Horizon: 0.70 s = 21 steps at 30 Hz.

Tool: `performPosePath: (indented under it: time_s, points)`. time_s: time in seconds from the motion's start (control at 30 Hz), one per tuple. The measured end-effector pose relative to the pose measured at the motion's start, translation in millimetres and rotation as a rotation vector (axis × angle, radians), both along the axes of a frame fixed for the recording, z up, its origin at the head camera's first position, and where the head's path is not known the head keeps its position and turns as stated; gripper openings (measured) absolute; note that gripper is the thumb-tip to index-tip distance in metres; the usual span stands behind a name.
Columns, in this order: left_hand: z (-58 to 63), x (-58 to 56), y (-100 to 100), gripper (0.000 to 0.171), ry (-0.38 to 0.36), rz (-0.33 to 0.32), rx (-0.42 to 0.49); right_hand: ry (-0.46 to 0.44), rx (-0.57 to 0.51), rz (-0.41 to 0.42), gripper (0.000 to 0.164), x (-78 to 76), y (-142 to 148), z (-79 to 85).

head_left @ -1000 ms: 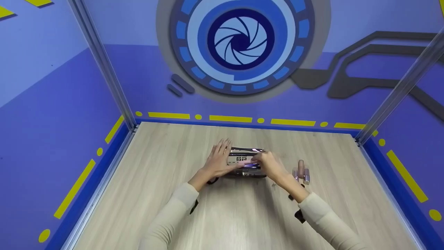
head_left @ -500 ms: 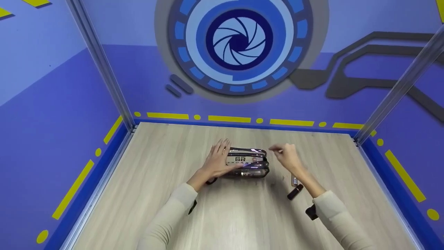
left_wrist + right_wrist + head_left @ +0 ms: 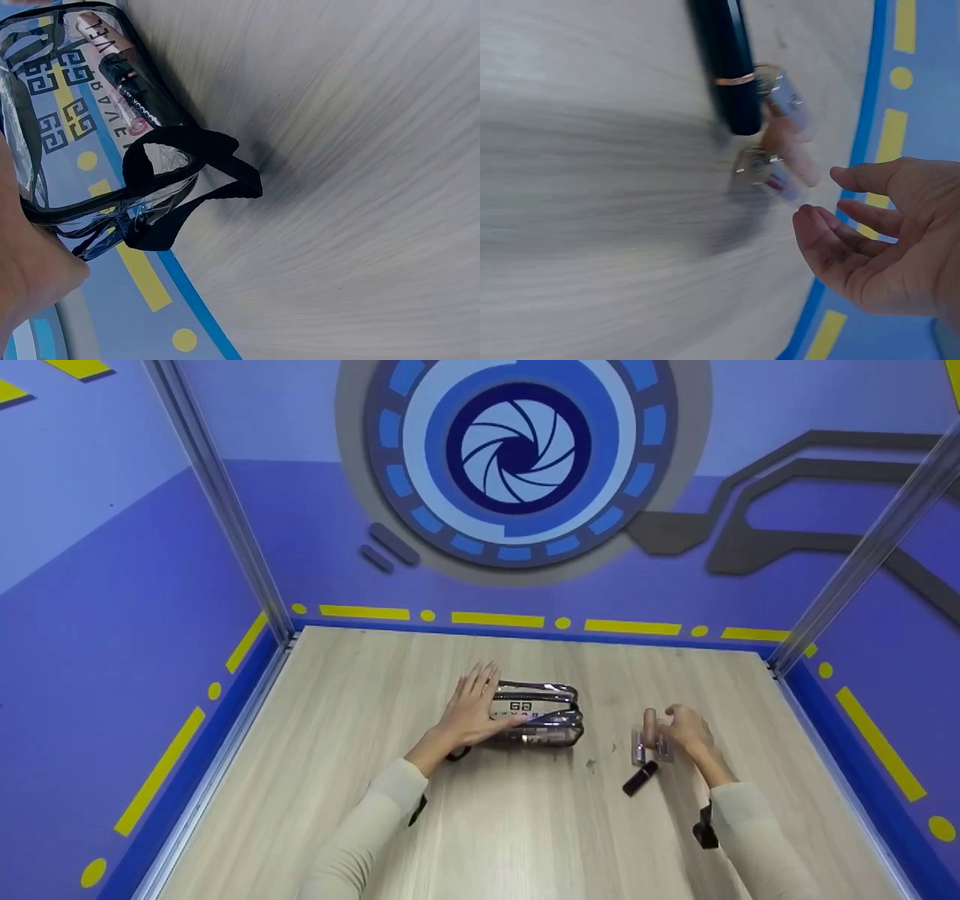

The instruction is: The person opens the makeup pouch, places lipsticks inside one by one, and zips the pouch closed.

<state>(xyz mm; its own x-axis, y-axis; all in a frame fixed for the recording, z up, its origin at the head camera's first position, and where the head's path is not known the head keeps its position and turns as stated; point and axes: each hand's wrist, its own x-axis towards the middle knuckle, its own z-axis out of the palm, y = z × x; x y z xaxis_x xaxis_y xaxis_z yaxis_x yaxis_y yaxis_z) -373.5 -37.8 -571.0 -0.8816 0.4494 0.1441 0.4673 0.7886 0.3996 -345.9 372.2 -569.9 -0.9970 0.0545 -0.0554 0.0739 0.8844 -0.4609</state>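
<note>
A clear cosmetic pouch (image 3: 555, 735) with dark edging lies mid-table, printed with a logo. My left hand (image 3: 466, 709) rests across its left end, fingers straight and thumb along the near side. Inside the pouch, the left wrist view shows a black and rose-gold tube (image 3: 120, 71); a black strap loop (image 3: 251, 176) sticks out of its end. My right hand (image 3: 690, 731) holds nothing, fingers loosely bent beside a pinkish-brown tube (image 3: 649, 726). Small clear lipstick tubes (image 3: 637, 750) stand on both sides of that tube. A black lipstick tube (image 3: 731, 52) lies nearest me.
The wooden tabletop (image 3: 360, 682) is bounded by a blue back wall (image 3: 300, 532) and side walls (image 3: 900, 660). Metal posts (image 3: 259, 562) stand at the back corners.
My right hand has left the pouch's opening, where it was working a second ago, and moved right to the lipsticks. My left hand stays on the pouch.
</note>
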Motion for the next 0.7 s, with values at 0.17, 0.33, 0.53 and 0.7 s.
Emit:
performPosePath:
  time_s: [0.17, 0.33, 0.53, 0.7]
  points:
    - [1.2, 0.2, 1, 0.110, -0.017, 0.011, -0.003, -0.071, -0.005, -0.014, 0.055, 2.9, 4, -14.2]
    - [2.5, 0.8, 2, 0.109, -0.016, 0.012, -0.023, -0.082, -0.020, -0.018, 0.072, 3.8, 5, -17.0]
    - [2.2, 1.1, 2, 0.109, -0.002, 0.003, -0.010, -0.120, -0.028, -0.016, 0.072, 2.7, 10, -17.1]
    - [2.5, 0.6, 1, 0.110, -0.009, 0.009, -0.010, -0.088, -0.047, -0.008, 0.069, 2.2, 10, -19.0]
